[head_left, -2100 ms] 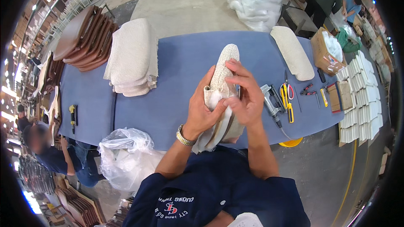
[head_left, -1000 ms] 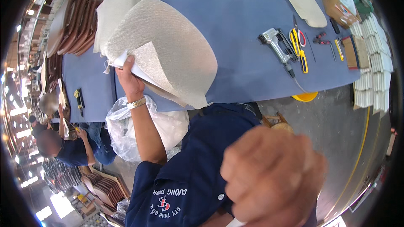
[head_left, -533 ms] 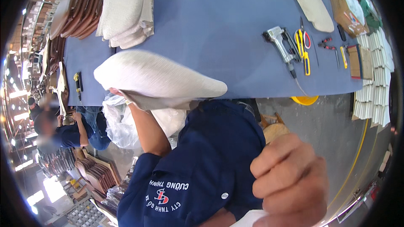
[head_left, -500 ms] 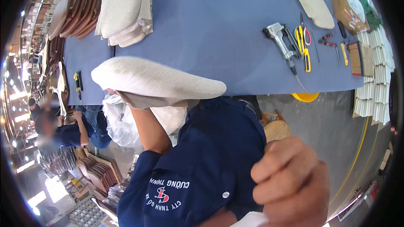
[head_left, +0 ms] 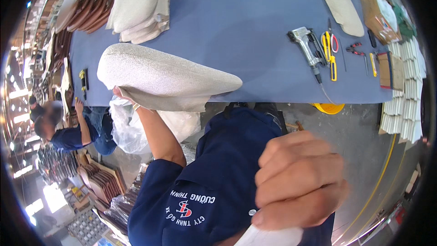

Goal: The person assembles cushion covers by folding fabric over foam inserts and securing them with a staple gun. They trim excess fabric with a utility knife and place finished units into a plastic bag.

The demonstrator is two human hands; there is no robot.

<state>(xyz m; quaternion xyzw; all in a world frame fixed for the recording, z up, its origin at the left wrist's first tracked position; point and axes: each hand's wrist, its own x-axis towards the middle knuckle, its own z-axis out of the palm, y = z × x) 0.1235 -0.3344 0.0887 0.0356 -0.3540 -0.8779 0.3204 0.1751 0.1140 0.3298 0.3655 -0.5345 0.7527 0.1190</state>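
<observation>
At the left, the left hand, mostly hidden, grips the near edge of a beige pad held over the near edge of the blue table, while the right hand, close at the near right, is curled shut on a white piece, with a stapler and scissors lying far right.

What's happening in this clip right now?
A person in a dark blue shirt holds a beige fabric-covered cushion panel with the left hand, over the near edge of a blue worktable. The right hand is fisted close to the camera, gripping something white. A staple gun and scissors lie untouched.
</observation>
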